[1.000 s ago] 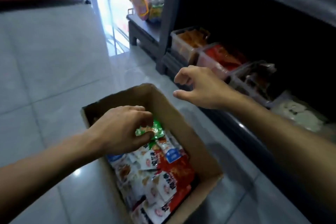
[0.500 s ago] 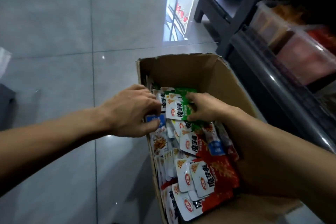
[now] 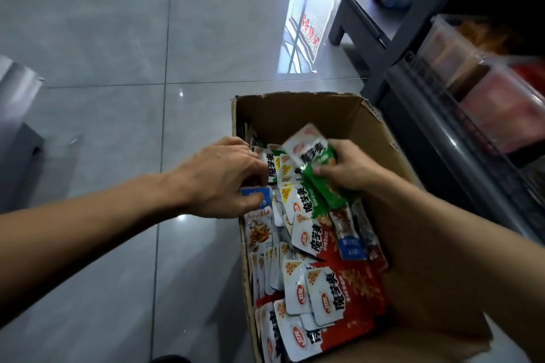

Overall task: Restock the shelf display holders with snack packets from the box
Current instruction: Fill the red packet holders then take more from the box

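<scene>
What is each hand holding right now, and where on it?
The right hand grips green snack packets by their lower, green ends, white tops sticking up. The left hand reaches among packets at the cardboard box's left wall; its hold cannot be told.

Packets [image 3: 309,247] lie in the box [image 3: 298,110]; shelf holders [image 3: 460,68] stand right.

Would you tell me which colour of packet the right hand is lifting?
The green packets: the right hand grips them above the red packets lying in the box.

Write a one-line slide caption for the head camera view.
Right hand lifts green snack packets from the cardboard box while the left hand reaches among others.
</scene>
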